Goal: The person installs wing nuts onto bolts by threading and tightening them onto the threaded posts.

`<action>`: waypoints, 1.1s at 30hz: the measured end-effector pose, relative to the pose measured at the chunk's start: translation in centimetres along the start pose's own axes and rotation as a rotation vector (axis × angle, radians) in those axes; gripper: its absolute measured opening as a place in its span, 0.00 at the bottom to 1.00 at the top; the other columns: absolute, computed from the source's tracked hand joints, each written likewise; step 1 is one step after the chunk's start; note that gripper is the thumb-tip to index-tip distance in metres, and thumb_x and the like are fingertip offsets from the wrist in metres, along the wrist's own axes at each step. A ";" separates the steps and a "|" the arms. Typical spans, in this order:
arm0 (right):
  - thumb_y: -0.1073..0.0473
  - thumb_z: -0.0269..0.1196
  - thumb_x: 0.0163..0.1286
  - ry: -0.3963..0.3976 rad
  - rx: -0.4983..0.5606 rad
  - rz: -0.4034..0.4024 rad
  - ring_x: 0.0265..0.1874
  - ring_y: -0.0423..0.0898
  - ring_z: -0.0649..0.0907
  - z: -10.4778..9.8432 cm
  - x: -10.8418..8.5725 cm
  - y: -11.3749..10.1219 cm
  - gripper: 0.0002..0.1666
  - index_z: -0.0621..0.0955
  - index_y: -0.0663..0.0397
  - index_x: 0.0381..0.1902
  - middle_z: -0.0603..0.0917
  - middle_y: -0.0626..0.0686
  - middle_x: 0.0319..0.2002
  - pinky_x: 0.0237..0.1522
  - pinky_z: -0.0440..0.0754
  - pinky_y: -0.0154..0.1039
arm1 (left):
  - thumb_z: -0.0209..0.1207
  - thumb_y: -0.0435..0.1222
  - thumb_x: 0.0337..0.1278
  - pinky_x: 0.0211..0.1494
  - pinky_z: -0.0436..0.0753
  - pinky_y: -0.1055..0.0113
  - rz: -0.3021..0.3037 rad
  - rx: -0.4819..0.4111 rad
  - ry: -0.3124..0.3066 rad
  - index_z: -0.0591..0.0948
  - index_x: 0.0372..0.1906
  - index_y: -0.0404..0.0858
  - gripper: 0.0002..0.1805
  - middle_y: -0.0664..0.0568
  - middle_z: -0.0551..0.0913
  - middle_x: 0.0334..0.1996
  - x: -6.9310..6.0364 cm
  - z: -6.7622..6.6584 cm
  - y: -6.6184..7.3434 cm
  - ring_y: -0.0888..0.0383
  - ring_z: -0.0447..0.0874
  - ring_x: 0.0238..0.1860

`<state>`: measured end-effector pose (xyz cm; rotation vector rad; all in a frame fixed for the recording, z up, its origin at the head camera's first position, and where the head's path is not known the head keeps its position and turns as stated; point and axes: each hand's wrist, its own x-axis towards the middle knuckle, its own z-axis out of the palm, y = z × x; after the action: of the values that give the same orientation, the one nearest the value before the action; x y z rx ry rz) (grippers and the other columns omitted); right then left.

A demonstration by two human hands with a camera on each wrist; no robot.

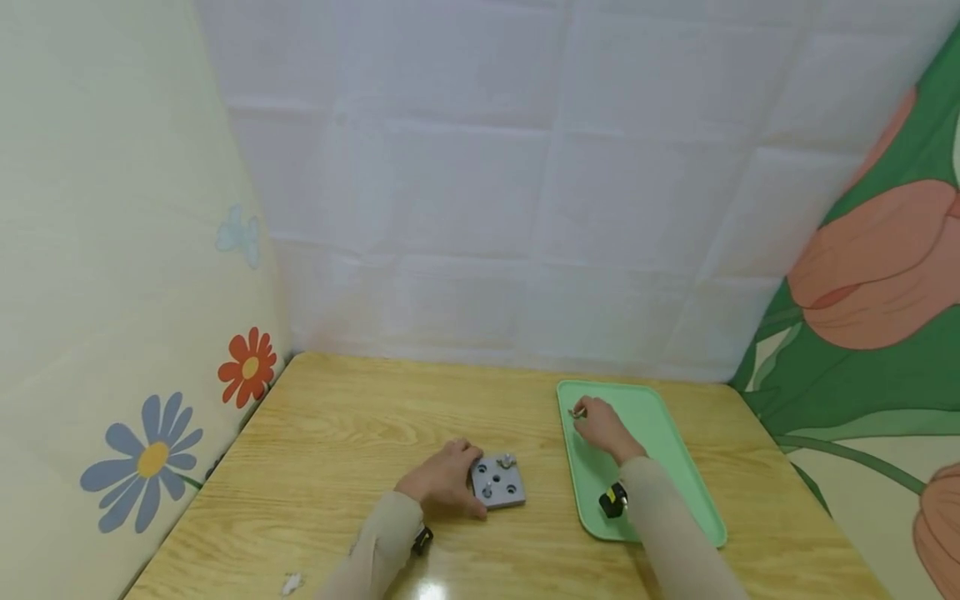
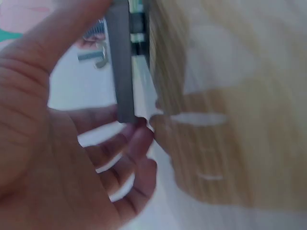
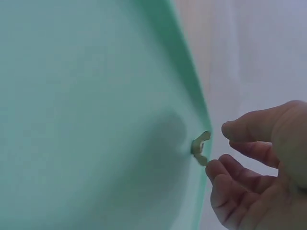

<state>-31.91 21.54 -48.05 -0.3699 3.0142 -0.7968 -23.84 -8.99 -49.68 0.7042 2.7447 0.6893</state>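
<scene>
A square grey metal plate (image 1: pixel 497 492) with several holes stands slightly raised on the table. Wing-nut hardware (image 1: pixel 506 460) is at its far edge, and a bolt (image 1: pixel 487 490) stands near its front left. My left hand (image 1: pixel 444 477) grips the plate by its sides, thumb at the near side and fingers at the far side. Over the green tray (image 1: pixel 667 417), my right hand (image 1: pixel 602 427) reaches to a loose wing nut (image 3: pixel 197 148) near the rim. In the right wrist view its thumb and fingers are parted beside the wing nut, with a fingertip very close to one wing.
The wooden table (image 1: pixel 360 417) carries the tray on the right. A small whitish scrap (image 1: pixel 292 582) lies at the front left. White cloth (image 1: pixel 480 208) hangs behind the table, with flowered cloth on both sides.
</scene>
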 end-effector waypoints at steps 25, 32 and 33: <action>0.69 0.59 0.60 -0.023 -0.121 -0.034 0.41 0.57 0.78 1.0 0.6 1.1 0.14 0.79 0.66 0.45 0.76 0.60 0.38 0.44 0.76 0.53 | 0.75 0.57 0.24 0.51 0.73 0.62 0.030 0.083 -0.077 0.67 0.67 0.53 0.53 0.56 0.71 0.52 0.2 -0.2 0.0 0.62 0.69 0.47; 0.71 0.55 0.62 -0.027 -0.104 -0.016 0.42 0.57 0.78 1.2 0.7 1.0 0.11 0.80 0.63 0.41 0.78 0.58 0.38 0.44 0.76 0.52 | 0.78 0.48 0.26 0.50 0.73 0.61 0.078 0.057 -0.148 0.60 0.70 0.61 0.58 0.56 0.68 0.53 1.3 -0.6 -0.5 0.63 0.66 0.47; 0.71 0.54 0.63 -0.028 -0.098 -0.013 0.41 0.56 0.78 1.2 0.6 0.9 0.11 0.81 0.63 0.40 0.79 0.57 0.38 0.43 0.76 0.51 | 0.78 0.46 0.26 0.49 0.73 0.62 0.083 0.056 -0.154 0.61 0.70 0.62 0.57 0.57 0.68 0.52 1.4 -0.6 -0.5 0.63 0.66 0.46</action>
<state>-32.68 21.62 -49.49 -0.3984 3.0356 -0.6409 -25.44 -8.87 -49.57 0.8506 2.6160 0.5518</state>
